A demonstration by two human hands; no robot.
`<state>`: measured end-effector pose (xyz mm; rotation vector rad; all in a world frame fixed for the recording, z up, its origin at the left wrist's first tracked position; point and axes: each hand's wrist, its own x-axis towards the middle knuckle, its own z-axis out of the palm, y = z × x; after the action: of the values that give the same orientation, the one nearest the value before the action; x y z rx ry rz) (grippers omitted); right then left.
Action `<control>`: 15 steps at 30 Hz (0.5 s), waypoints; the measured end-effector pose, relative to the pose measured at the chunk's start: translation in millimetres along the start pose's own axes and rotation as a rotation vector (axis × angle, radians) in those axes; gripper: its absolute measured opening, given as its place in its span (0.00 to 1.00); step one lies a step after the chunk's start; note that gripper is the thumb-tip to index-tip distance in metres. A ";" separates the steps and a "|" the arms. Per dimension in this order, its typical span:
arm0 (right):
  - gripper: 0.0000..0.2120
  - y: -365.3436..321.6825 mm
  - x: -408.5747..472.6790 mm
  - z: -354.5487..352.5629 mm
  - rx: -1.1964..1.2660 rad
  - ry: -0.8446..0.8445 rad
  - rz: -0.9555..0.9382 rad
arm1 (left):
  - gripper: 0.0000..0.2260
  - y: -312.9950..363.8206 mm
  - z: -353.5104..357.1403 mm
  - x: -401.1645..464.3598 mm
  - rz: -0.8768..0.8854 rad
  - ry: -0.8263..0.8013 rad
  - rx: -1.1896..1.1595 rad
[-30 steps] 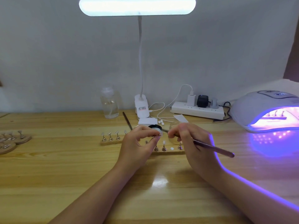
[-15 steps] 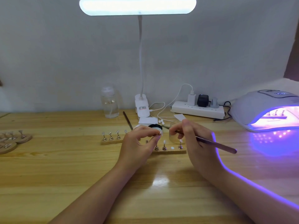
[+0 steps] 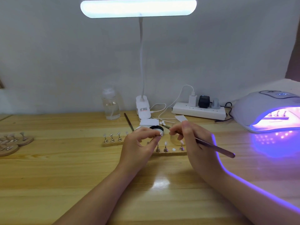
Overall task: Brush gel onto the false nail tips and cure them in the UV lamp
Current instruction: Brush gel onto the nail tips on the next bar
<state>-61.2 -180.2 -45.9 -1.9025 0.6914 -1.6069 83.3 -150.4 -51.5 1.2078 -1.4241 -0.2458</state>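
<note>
While left hand (image 3: pixel 138 143) pinches small metal nail stand (image 3: pixel 158 135), right hand (image 3: pixel 191 140) grips slim purple-handled brush (image 3: pixel 214 147); bristle end points left at stand, just beside.

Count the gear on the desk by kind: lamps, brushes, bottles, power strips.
Lamps: 2 (desk lamp, UV lamp)
Brushes: 2 (held brush in the right hand, spare brush lying flat)
Bottles: 1 (bottle)
Power strips: 1 (power strip)
Total: 6
</note>
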 end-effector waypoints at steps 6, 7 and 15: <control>0.20 0.2 -2.3 -2.2 0.136 0.048 0.025 | 0.15 0.7 -0.4 -0.1 -0.005 0.002 0.017; 0.20 0.8 -2.2 -2.7 0.103 0.047 0.010 | 0.14 0.3 -0.5 -0.1 -0.003 0.003 0.022; 0.15 1.5 -4.5 -2.4 -0.128 0.030 -0.129 | 0.10 -3.3 -0.8 0.6 -0.007 0.064 -0.047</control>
<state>-64.3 -178.4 -49.7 -2.0551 0.7119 -1.7097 85.8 -151.9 -53.3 1.1726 -1.3522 -0.2414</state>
